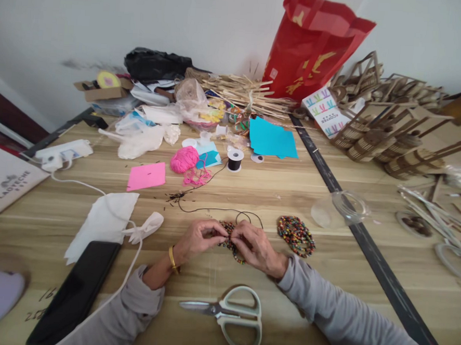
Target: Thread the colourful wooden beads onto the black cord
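Head view: left hand (pixel 200 239) and right hand (pixel 256 248) pinch closed, held item unclear, over beads (pixel 227 226); scissors (pixel 217 309) lie at six o'clock.

The box (pixel 4 166) left of your left hand (pixel 200 238) says LAOYECHE; the card (pixel 325 111) past your right hand (pixel 255 247) says COFFEE. Scribbles (pixel 47 294) on the table (pixel 291 322) look unclear.

Pale walls, wood-grain counter

Plain off-white wall (pixel 87 18) ahead of me, dark smudge (pixel 79 64) at left. Far side of my counter (pixel 288 181) sits near it. Grain runs roughly left-right; black strip (pixel 369 254) cuts diagonally across on my right. Dark reddish bars (pixel 8 104) far left. Light soft, fairly even.
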Demonstrator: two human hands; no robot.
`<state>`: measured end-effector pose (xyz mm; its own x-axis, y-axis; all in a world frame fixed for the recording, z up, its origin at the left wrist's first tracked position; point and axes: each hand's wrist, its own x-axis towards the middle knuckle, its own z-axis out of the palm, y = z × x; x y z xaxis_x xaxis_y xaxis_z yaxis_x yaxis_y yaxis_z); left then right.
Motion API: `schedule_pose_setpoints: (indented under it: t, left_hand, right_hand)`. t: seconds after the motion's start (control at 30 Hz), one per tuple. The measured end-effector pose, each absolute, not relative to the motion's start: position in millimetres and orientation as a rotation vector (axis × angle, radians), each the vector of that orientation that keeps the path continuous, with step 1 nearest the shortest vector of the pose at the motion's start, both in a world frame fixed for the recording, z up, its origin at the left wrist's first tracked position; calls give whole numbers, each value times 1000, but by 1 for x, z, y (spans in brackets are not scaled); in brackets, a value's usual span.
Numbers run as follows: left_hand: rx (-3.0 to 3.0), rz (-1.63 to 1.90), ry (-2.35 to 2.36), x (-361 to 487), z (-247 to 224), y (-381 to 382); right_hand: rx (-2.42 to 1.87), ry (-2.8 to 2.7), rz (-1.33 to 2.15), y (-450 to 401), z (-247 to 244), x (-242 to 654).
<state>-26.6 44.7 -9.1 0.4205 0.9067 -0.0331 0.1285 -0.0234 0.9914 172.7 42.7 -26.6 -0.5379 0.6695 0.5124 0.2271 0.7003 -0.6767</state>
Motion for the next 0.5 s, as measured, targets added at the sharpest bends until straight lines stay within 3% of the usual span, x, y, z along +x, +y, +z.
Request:
schedule_pose_setpoints:
  t: [0.5]
  left_hand:
    - [1421, 808, 981, -27, -11, 46]
  right_hand:
    - [-681, -2096, 694, 43, -25, 172]
